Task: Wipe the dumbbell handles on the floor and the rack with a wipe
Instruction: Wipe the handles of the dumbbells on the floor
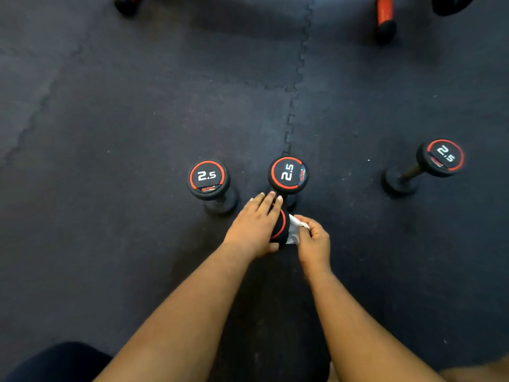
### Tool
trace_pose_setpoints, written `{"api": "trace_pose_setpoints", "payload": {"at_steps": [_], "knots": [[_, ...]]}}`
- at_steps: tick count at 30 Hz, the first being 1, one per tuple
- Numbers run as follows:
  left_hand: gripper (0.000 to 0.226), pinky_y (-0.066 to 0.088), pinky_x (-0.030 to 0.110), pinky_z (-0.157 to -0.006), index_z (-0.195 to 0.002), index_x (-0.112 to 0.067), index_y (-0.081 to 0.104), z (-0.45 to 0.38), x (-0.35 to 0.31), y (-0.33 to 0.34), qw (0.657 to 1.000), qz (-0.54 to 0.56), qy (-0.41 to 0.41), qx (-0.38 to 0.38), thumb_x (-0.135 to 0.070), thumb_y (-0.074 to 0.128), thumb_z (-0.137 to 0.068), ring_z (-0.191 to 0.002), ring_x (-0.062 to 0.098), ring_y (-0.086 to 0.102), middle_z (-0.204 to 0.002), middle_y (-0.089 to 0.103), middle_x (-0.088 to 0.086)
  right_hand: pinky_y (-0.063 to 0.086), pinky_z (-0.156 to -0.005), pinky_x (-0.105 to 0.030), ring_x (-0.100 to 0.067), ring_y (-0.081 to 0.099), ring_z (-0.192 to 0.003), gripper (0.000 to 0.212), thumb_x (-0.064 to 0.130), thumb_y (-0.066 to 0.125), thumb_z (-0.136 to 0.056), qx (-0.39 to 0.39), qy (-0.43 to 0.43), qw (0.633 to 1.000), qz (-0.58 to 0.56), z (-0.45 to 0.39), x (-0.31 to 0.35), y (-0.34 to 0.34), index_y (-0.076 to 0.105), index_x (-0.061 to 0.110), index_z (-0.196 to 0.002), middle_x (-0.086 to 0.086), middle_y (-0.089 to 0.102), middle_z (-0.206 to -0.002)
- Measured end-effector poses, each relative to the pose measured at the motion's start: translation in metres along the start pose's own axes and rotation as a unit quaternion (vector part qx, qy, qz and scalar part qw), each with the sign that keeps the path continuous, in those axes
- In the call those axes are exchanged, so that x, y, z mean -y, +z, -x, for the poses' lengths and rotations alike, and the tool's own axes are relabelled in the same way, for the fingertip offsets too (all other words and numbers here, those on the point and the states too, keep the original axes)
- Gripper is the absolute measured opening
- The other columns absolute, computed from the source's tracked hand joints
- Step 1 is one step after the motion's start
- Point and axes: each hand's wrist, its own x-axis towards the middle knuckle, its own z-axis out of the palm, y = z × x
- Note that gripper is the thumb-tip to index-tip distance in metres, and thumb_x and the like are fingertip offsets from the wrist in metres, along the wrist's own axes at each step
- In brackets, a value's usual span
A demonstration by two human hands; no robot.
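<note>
Down low — left hand (254,226) grips a dumbbell (280,228); right hand (314,239) pinches the wipe (294,230) beside it.

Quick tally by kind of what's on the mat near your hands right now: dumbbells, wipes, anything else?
Dumbbells: 4, three standing on end, plus one held by the left hand at
Wipes: 1, white wipe pinched in the right hand
Orange-and-black equipment feet at the top edge: 2
Total: 7
</note>
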Motion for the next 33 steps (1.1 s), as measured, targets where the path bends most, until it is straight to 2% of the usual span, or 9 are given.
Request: {"api": "trace_pose_setpoints", "payload": {"at_steps": [5, 10, 12, 14, 17, 20, 24, 28, 33], "knots": [[0.092, 0.001, 0.045, -0.127, -0.162, -0.014, -0.007, 0.000, -0.033, -0.004, 0.996, 0.016, -0.062, 0.068, -0.037, 0.057, -0.100, -0.157, 0.027, -0.012, -0.170, -0.015, 0.006, 0.058, -0.090, -0.038, -0.015, 0.071, -0.099, 0.025, 0.008, 0.060, -0.093, 0.006, 0.050, 0.999, -0.013, 0.006, 0.033, -0.032, 0.074, 0.028, -0.100, 0.003, 0.076, -0.103], [0.079, 0.013, 0.045, -0.127, -0.163, -0.017, 0.007, 0.008, -0.062, -0.044, 0.983, 0.102, -0.114, 0.105, -0.045, 0.051, -0.103, -0.158, 0.024, 0.003, -0.171, 0.002, 0.004, 0.059, -0.087, -0.038, -0.017, 0.072, -0.098, 0.029, 0.004, 0.057, -0.095, 0.010, 0.111, 0.993, -0.049, 0.019, 0.089, -0.080, 0.072, 0.027, -0.104, 0.000, 0.075, -0.106], [0.074, 0.024, 0.037, -0.122, -0.162, -0.017, 0.021, 0.011, -0.090, -0.070, 0.946, 0.269, -0.164, 0.081, -0.050, 0.050, -0.103, -0.154, 0.020, 0.023, -0.168, 0.022, 0.000, 0.058, -0.088, -0.043, -0.023, 0.072, -0.100, 0.029, 0.001, 0.057, -0.096, 0.019, 0.128, 0.986, -0.104, 0.028, 0.112, -0.098, 0.072, 0.022, -0.109, -0.004, 0.076, -0.105], [0.067, 0.036, 0.028, -0.110, -0.155, -0.017, 0.039, 0.010, -0.125, -0.100, 0.865, 0.448, -0.207, 0.091, -0.052, 0.055, -0.100, -0.139, 0.015, 0.046, -0.153, 0.047, -0.004, 0.058, -0.083, -0.039, -0.023, 0.073, -0.097, 0.030, 0.000, 0.056, -0.096, 0.017, 0.148, 0.979, -0.138, 0.036, 0.141, -0.122, 0.071, 0.020, -0.111, -0.005, 0.077, -0.103], [0.044, 0.055, 0.036, -0.090, -0.125, -0.019, 0.067, 0.006, -0.169, -0.136, 0.811, 0.536, -0.222, 0.075, -0.048, 0.068, -0.092, -0.101, 0.011, 0.068, -0.118, 0.073, -0.003, 0.058, -0.074, -0.033, -0.019, 0.073, -0.089, 0.027, -0.001, 0.056, -0.096, 0.009, 0.168, 0.972, -0.162, 0.042, 0.181, -0.160, 0.070, 0.017, -0.111, -0.007, 0.076, -0.100], [0.015, 0.062, 0.048, -0.077, -0.099, -0.014, 0.072, -0.008, -0.204, -0.166, 0.780, 0.573, -0.249, 0.040, -0.026, 0.073, -0.090, -0.082, 0.020, 0.072, -0.092, 0.076, 0.006, 0.058, -0.077, -0.037, -0.021, 0.072, -0.091, 0.031, -0.004, 0.054, -0.094, 0.015, 0.161, 0.978, -0.130, 0.035, 0.212, -0.205, 0.069, 0.018, -0.110, -0.008, 0.076, -0.102], [0.006, 0.062, 0.049, -0.073, -0.094, -0.017, 0.070, -0.033, -0.225, -0.186, 0.791, 0.556, -0.252, 0.039, -0.015, 0.075, -0.090, -0.079, 0.024, 0.074, -0.087, 0.075, 0.007, 0.055, -0.096, -0.033, -0.011, 0.063, -0.114, 0.045, -0.004, 0.055, -0.092, 0.052, 0.124, 0.990, -0.048, 0.012, 0.232, -0.249, 0.062, 0.025, -0.126, 0.003, 0.063, -0.127], [0.010, 0.057, 0.030, -0.068, -0.094, -0.026, 0.069, -0.063, -0.234, -0.193, 0.836, 0.505, -0.189, 0.102, -0.020, 0.075, -0.088, -0.076, 0.013, 0.070, -0.084, 0.073, -0.005, 0.051, -0.091, -0.017, 0.001, 0.059, -0.117, 0.056, 0.019, 0.064, -0.098, 0.150, 0.135, 0.979, -0.002, -0.023, 0.240, -0.267, 0.042, 0.030, -0.148, 0.012, 0.056, -0.132], [0.027, 0.054, 0.030, -0.075, -0.110, -0.030, 0.062, -0.111, -0.239, -0.208, 0.868, 0.450, -0.137, 0.158, -0.023, 0.074, -0.086, -0.084, 0.008, 0.064, -0.092, 0.067, -0.012, 0.057, -0.094, -0.035, -0.003, 0.068, -0.104, 0.029, 0.015, 0.064, -0.098, 0.189, 0.132, 0.961, 0.153, -0.068, 0.252, -0.288, 0.068, 0.026, -0.124, 0.006, 0.072, -0.118]]}}
